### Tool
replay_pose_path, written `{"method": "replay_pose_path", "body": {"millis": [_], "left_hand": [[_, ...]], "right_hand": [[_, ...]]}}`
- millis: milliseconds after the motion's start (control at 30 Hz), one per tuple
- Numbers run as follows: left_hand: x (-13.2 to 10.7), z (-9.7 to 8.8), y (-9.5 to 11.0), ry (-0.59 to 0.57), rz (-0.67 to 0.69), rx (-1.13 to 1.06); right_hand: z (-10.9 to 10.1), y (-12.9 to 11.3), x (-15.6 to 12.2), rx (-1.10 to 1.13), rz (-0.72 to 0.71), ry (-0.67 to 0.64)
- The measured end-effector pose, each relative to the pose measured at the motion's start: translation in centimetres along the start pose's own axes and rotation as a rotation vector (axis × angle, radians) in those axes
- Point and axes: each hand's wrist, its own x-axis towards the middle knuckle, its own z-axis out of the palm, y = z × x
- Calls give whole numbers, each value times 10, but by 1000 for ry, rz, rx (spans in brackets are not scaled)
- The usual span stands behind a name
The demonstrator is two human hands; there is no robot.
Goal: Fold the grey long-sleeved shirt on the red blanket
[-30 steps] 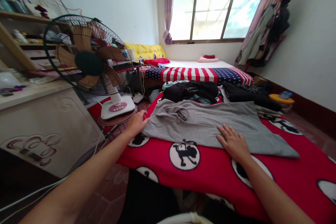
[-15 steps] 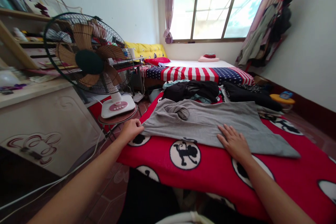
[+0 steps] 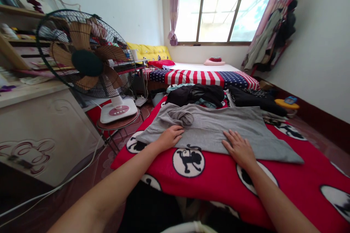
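A grey shirt (image 3: 216, 127) lies spread across a red blanket with black monkey patches (image 3: 218, 178) on a bed. My left hand (image 3: 169, 137) rests on the shirt's near left part, just below a bunched sleeve (image 3: 179, 116), fingers curved loosely and flat on the cloth. My right hand (image 3: 239, 148) lies flat on the shirt's front edge with fingers spread. Neither hand grips anything.
A pile of dark clothes (image 3: 197, 94) and a black garment (image 3: 254, 100) lie behind the shirt. A standing fan (image 3: 84, 62) sits on a small round stool (image 3: 117, 123) to the left, beside a white cabinet (image 3: 41, 127). A second bed with a flag cover (image 3: 202, 76) stands under the window.
My left hand left the shirt's left edge and moved right onto the cloth near the bunched sleeve. The shirt's left corner now lies pulled out further. My right hand stayed put.
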Motion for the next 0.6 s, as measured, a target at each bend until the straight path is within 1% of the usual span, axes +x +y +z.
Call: {"method": "replay_pose_path", "body": {"millis": [67,167,233,300,367,467,533,600], "left_hand": [[-1,10,-5,-10,-14,22],[-3,15,-7,-2,-29,14],[-3,14,-6,13,-38,1],[-3,12,-3,28,-47,-10],[-3,11,-2,41,-55,-28],[-4,11,-2,60,-51,-80],[-6,12,-4,76,-44,-125],[-8,11,-5,116,-41,-175]], "right_hand": [[1,1,-1,9,-4,3],[1,2,1,23,6,31],[-5,0,12,38,29,34],[-16,-9,31,77,41,2],[-29,-28,57,175,27,-28],[-44,-73,94,419,1,-49],[-47,-105,111,547,26,-129],[-46,-131,123,572,24,-236]]}}
